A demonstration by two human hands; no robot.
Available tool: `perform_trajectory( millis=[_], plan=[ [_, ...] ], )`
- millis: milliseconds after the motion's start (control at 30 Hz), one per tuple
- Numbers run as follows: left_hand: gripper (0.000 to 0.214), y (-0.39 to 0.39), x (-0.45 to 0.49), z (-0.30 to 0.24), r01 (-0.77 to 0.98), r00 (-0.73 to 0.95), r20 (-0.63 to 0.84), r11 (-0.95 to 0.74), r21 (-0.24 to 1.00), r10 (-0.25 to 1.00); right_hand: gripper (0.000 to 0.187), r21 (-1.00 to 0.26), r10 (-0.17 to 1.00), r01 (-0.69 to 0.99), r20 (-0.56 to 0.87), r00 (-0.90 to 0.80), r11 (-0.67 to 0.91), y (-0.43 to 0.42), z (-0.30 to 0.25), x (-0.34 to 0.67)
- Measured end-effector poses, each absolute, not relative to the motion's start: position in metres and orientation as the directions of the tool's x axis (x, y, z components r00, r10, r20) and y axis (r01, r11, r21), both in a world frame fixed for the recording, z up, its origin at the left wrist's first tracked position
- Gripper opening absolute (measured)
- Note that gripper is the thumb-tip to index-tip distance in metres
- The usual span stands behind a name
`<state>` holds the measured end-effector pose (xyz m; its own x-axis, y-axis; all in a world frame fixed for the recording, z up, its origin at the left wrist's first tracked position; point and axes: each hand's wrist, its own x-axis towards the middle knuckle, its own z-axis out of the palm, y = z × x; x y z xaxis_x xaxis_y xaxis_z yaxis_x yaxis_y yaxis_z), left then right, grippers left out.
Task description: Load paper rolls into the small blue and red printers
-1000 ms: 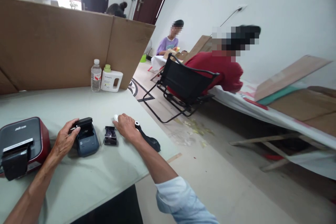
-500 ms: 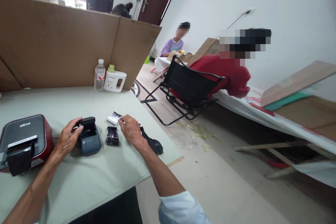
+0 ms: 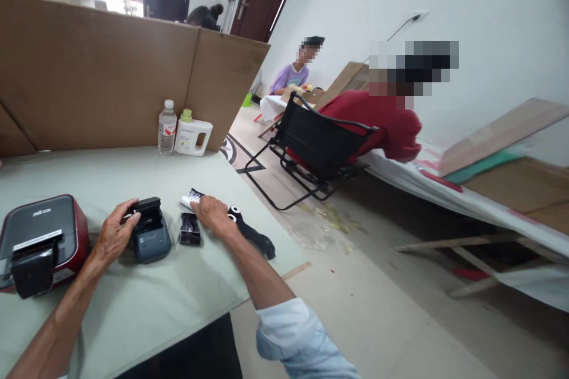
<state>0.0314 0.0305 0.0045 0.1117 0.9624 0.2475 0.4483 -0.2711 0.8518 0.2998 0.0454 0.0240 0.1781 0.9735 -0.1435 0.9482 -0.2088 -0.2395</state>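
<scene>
On the table, a small dark blue portable label printer (image 3: 152,243) stands with its lid up, its inner compartment showing. My left hand (image 3: 116,228) grips the raised lid from the left, thumb in front and fingers behind. My right hand (image 3: 212,214) is closed at the right end of a small white roll (image 3: 190,198) with a black-and-white patterned wrapper; its fingertips are partly hidden. Just below that roll lies a small black packet (image 3: 190,230). Beside my right wrist rests a black soft item (image 3: 255,237) with white ring-shaped parts at one end.
A larger red and black printer (image 3: 44,243) stands at the left. A water bottle (image 3: 167,127) and a white jug (image 3: 193,135) stand against the cardboard partition (image 3: 111,77). A person in red sits in a black folding chair (image 3: 311,136); another person sits farther back.
My right hand has moved left and slightly down, onto the end of the white roll, uncovering more of the black soft item. My left hand keeps its grip on the printer lid.
</scene>
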Motion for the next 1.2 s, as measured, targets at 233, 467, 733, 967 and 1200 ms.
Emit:
perform_trajectory(
  millis=[233, 467, 733, 967, 1200],
  plan=[
    [0.054, 0.026, 0.035, 0.011, 0.422, 0.107, 0.247, -0.269, 0.866, 0.963, 0.039, -0.335, 0.977, 0.923, -0.152, 0.146, -0.190, 0.047, 0.016, 0.305],
    [0.054, 0.026, 0.035, 0.012, 0.411, 0.112, 0.246, -0.270, 0.871, 0.963, 0.032, -0.508, 0.986, 0.845, -0.064, 0.156, -0.167, 0.054, 0.000, 0.308],
    [0.055, 0.027, 0.035, 0.010, 0.415, 0.111, 0.249, -0.272, 0.868, 0.962, 0.036, -0.711, 0.990, 0.703, 0.078, 0.117, -0.027, 0.062, -0.018, 0.309],
    [0.051, 0.025, 0.035, 0.011, 0.419, 0.127, 0.262, -0.292, 0.860, 0.957, 0.009, -0.742, 0.985, 0.664, 0.165, 0.050, 0.090, 0.059, -0.020, 0.312],
    [0.048, 0.023, 0.035, 0.013, 0.417, 0.127, 0.252, -0.282, 0.864, 0.959, 0.008, -0.741, 0.964, 0.639, 0.266, -0.007, 0.209, 0.044, -0.014, 0.312]
  ],
)
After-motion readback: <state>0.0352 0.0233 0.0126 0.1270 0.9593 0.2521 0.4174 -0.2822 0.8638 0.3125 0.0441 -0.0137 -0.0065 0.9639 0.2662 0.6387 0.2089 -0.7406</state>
